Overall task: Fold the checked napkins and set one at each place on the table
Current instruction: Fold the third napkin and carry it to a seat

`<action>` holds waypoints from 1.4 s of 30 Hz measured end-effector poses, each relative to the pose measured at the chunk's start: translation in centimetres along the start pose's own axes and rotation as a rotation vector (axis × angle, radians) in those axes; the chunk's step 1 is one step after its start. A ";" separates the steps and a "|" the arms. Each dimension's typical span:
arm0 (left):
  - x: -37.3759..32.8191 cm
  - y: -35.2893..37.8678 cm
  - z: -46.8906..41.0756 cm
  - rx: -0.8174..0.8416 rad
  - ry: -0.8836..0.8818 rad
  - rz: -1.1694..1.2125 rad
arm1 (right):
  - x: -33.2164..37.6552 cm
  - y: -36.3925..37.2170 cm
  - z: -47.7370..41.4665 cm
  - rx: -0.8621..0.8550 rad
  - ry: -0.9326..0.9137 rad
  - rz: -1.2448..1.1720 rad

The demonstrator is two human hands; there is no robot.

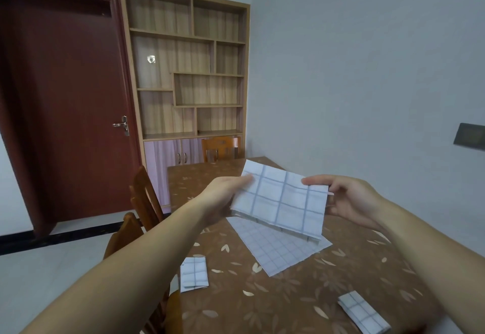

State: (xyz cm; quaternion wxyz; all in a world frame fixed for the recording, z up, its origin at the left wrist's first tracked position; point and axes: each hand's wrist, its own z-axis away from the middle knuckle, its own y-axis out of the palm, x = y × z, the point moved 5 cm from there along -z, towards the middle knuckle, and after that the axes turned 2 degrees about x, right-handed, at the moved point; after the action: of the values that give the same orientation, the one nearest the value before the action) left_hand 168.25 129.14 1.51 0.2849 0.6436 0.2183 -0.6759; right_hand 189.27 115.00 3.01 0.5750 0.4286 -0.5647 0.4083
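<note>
Brown leaf-patterned cloth covers the table [262, 307]. On its near side lie two finished pieces, each a small thick packet: the right folded napkin [363, 313] close to the near edge and the left folded napkin [194, 274] by the left edge. Further in, the flat napkin [278, 253] lies spread open in one layer, its corners askew to the table's sides. Above it, clear of the table, is the held napkin [283, 202], doubled over so that several layers show along its lower edge. The left hand [223, 197] pinches its left end, thumb on top and fingers hidden underneath. The right hand [351, 199] pinches the right end, thumb over the upper edge and fingers curled behind. Neither hand holds anything else.

The fabric looks thin, light and limp, and held by one end it would likely droop. It seems unlikely to slip from the fingers or to suffer from rough handling, but the layers could slide apart. I judge the best hold to be at the two short ends, pinching all layers together, or at the corners for the next fold. A crease probably needs pressing against the table to stay.

Beside the table's left edge stands the side chair [143, 197], and at its far end the far chair [220, 147]. Behind them are the shelf unit [183, 71] and the door [65, 97].
</note>
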 end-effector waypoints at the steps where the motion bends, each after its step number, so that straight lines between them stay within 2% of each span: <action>1: 0.0 -0.1 0.0 0.004 0.033 -0.043 | 0.0 0.2 0.1 0.022 0.007 0.011; 5: -0.2 -0.1 0.1 0.008 0.132 -0.155 | 0.0 0.2 0.4 -0.017 -0.015 0.145; 8: -0.8 0.8 0.1 0.065 0.223 -0.443 | 0.2 0.0 0.0 -0.111 -0.084 0.373; 12: -0.9 2.8 0.1 0.221 0.275 -0.721 | 0.7 3.4 -0.2 0.031 -0.183 0.602; 19: -0.8 3.2 0.1 0.225 0.309 -0.849 | 0.7 5.8 0.0 0.120 -0.180 0.580; 25: -1.7 2.7 0.2 0.097 0.398 -0.799 | 0.9 6.2 0.2 0.108 -0.172 0.542; 33: -1.7 2.0 0.9 0.122 0.317 -0.793 | 1.2 5.4 0.2 -0.019 -0.233 0.491; 37: -1.8 1.6 1.2 0.091 0.356 -0.742 | 1.3 4.3 0.1 -0.111 -0.249 0.375; 42: -2.8 1.6 1.6 0.041 0.418 -0.591 | 0.2 4.5 -0.2 -0.004 -0.093 0.399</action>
State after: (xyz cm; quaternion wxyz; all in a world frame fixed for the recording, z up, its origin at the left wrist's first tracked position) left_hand 168.20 127.17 4.54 0.0134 0.6825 0.4349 -0.5873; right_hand 185.05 116.58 3.32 0.4570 0.3253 -0.6652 0.4928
